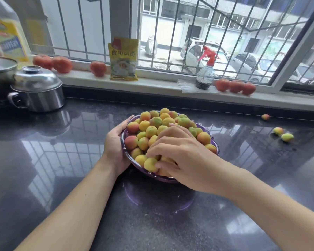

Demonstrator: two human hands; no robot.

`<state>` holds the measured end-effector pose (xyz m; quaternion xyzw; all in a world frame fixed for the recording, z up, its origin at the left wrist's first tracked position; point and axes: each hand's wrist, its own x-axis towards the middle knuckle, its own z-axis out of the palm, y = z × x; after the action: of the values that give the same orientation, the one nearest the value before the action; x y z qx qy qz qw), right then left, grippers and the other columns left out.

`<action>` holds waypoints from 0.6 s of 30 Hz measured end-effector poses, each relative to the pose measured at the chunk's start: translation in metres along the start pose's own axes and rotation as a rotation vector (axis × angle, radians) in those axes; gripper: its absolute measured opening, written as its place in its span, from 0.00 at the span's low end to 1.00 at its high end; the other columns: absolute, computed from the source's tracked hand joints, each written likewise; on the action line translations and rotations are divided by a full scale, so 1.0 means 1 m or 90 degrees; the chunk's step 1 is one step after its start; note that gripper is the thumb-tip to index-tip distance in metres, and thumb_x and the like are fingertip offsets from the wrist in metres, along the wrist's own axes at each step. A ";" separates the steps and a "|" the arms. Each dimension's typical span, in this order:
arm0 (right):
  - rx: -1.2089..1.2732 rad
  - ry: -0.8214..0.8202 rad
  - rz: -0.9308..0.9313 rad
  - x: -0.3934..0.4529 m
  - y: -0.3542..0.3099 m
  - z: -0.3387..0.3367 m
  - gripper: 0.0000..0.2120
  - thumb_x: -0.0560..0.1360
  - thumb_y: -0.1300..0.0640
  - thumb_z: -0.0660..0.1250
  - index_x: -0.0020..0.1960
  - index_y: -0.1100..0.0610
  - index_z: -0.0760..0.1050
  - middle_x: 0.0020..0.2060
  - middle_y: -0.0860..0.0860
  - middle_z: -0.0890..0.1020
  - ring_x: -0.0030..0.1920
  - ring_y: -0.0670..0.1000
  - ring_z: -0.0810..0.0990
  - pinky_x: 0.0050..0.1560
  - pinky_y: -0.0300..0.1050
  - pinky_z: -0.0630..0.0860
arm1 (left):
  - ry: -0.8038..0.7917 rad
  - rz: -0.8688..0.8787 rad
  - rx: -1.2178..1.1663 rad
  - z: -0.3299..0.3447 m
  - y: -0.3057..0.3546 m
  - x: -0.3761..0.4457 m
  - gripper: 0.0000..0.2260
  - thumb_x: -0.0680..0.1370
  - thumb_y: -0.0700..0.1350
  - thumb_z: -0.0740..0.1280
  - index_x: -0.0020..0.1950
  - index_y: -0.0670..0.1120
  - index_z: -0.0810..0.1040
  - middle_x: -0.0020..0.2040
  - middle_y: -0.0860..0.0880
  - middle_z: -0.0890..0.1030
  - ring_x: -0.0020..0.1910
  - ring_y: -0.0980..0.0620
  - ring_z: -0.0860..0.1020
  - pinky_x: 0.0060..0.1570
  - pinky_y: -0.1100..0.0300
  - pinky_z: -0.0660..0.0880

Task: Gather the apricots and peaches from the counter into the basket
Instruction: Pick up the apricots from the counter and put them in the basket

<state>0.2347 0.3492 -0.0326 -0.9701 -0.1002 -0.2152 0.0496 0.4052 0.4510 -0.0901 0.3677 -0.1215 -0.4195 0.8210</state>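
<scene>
Task judged mostly done: purple basket at counter centre, heaped with fruit. Three fruits left on counter, far right. Basket rim gripped by left hand. Right hand spread loosely, fingers curled onto pile; whether fruit is held cannot be told. Apricots not distinguishable from peaches; near rim hidden by right hand.
</scene>
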 end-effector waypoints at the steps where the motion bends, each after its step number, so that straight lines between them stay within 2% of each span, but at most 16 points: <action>1: 0.030 0.039 0.023 -0.002 0.002 -0.001 0.07 0.79 0.57 0.70 0.56 0.53 0.83 0.52 0.45 0.84 0.60 0.51 0.75 0.68 0.53 0.69 | -0.001 0.004 -0.005 0.000 0.000 0.000 0.20 0.86 0.51 0.59 0.67 0.39 0.81 0.67 0.36 0.82 0.65 0.35 0.82 0.69 0.40 0.76; 4: 0.070 0.218 0.108 -0.015 0.016 -0.004 0.07 0.77 0.63 0.72 0.54 0.57 0.84 0.51 0.47 0.84 0.58 0.53 0.78 0.62 0.49 0.74 | 0.003 0.027 -0.021 0.002 0.000 -0.002 0.23 0.79 0.51 0.63 0.67 0.39 0.81 0.67 0.36 0.82 0.68 0.34 0.80 0.72 0.38 0.72; 7: 0.050 0.375 0.268 -0.038 0.040 -0.012 0.09 0.75 0.69 0.70 0.51 0.57 0.83 0.46 0.44 0.83 0.54 0.51 0.79 0.58 0.37 0.73 | -0.004 0.019 -0.008 0.001 -0.004 -0.002 0.24 0.84 0.51 0.59 0.75 0.38 0.75 0.69 0.36 0.80 0.69 0.34 0.79 0.74 0.35 0.70; 9: 0.041 0.417 0.399 -0.060 0.063 -0.016 0.11 0.75 0.69 0.68 0.50 0.55 0.83 0.45 0.37 0.80 0.53 0.50 0.79 0.57 0.36 0.71 | 0.004 0.019 -0.001 0.001 -0.007 -0.002 0.23 0.86 0.51 0.57 0.75 0.40 0.75 0.70 0.36 0.80 0.70 0.34 0.78 0.74 0.35 0.70; 11: 0.026 0.406 0.512 -0.088 0.091 -0.015 0.12 0.76 0.68 0.66 0.51 0.54 0.82 0.45 0.38 0.79 0.54 0.52 0.80 0.60 0.44 0.73 | 0.024 0.036 0.006 0.004 -0.012 -0.004 0.22 0.86 0.50 0.56 0.75 0.41 0.75 0.70 0.37 0.80 0.70 0.34 0.78 0.74 0.34 0.70; 14: -0.004 0.338 0.608 -0.131 0.129 -0.011 0.10 0.75 0.63 0.65 0.52 0.57 0.83 0.48 0.50 0.84 0.53 0.58 0.81 0.61 0.57 0.75 | 0.049 0.052 0.016 0.019 -0.023 -0.007 0.22 0.86 0.50 0.55 0.75 0.42 0.75 0.70 0.37 0.80 0.70 0.34 0.79 0.74 0.34 0.70; 16: -0.020 0.290 0.644 -0.153 0.146 -0.009 0.12 0.74 0.61 0.64 0.53 0.59 0.83 0.51 0.55 0.84 0.53 0.59 0.80 0.62 0.58 0.74 | 0.074 0.059 0.027 0.033 -0.033 -0.007 0.21 0.87 0.50 0.55 0.73 0.42 0.77 0.69 0.38 0.82 0.68 0.36 0.81 0.71 0.37 0.73; 18: -0.042 0.260 0.662 -0.175 0.163 -0.009 0.12 0.74 0.66 0.66 0.54 0.60 0.83 0.53 0.57 0.83 0.55 0.60 0.79 0.63 0.58 0.72 | 0.082 0.055 0.036 0.050 -0.047 -0.005 0.20 0.87 0.50 0.55 0.71 0.43 0.79 0.67 0.39 0.83 0.65 0.37 0.82 0.68 0.40 0.76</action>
<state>0.1110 0.1588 -0.1081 -0.8314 0.4103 -0.3488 0.1370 0.3482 0.4123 -0.0877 0.4115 -0.0962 -0.3559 0.8335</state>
